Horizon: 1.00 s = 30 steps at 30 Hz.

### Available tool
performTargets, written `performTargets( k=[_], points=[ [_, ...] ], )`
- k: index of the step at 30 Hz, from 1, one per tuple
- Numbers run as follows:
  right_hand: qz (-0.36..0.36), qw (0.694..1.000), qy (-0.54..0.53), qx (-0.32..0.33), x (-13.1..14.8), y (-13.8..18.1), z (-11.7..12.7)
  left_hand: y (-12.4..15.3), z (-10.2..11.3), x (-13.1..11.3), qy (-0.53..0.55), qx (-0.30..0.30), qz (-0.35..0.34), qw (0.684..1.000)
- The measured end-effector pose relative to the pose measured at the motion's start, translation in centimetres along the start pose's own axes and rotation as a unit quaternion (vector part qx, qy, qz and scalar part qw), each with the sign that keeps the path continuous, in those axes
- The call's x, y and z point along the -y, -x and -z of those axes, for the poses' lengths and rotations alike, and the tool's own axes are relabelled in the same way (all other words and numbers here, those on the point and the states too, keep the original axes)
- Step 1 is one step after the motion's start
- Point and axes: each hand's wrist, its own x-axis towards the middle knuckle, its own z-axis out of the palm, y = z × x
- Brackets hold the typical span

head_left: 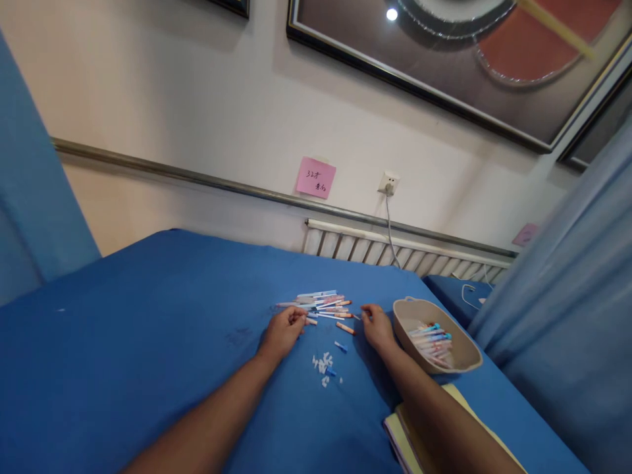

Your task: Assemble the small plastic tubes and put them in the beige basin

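Observation:
A loose pile of pens (pixel 323 304) with orange and blue caps lies on the blue cloth (pixel 148 342). My left hand (pixel 284 331) rests at the pile's left end, fingers curled on a pen. My right hand (pixel 376 326) sits just right of the pile, fingers pinched together; what they hold is too small to make out. A single orange pen (pixel 345 328) lies between the hands. Several small white and blue caps (pixel 323 365) are scattered nearer to me.
A beige oval tray (pixel 464 355) holding several pens stands right of my right hand. A yellow notebook (pixel 409 434) lies under my right forearm. A radiator (pixel 395 253), wall socket (pixel 389 183), pink note (pixel 316 178) and blue curtains (pixel 567 316) surround the surface.

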Motion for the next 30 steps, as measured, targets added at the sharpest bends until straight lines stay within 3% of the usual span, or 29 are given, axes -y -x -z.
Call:
performTargets(
  k=[4,11,15,17,19,22,30],
  points=[
    [-0.057,0.998,0.009,-0.028,-1.6,-0.2,0.0,-0.2,0.0,0.3,-0.009,-0.009,-0.016,1.000],
    [-0.011,0.999,-0.041,0.013,-2.0,1.2,-1.5,-0.4,0.4,0.7,-0.076,-0.040,-0.037,0.996],
    [0.027,0.999,-0.041,0.017,-1.5,-0.5,-1.5,-0.8,1.1,0.1,-0.147,-0.068,-0.074,0.984],
    [0.065,0.997,-0.034,0.027,-0.7,-2.2,-1.9,-1.3,1.3,-0.2,-0.242,-0.072,-0.124,0.960],
    [0.106,0.993,-0.027,0.050,0.4,-3.9,-2.7,-2.2,1.2,-0.3,-0.370,-0.056,-0.159,0.914],
    [0.151,0.984,-0.015,0.091,2.1,-5.9,-4.3,-3.8,0.7,0.1,-0.497,-0.002,-0.137,0.857],
    [0.219,0.963,-0.009,0.160,3.2,-6.9,-5.9,-5.7,-0.2,0.5,-0.529,0.080,-0.137,0.834]
  ],
)
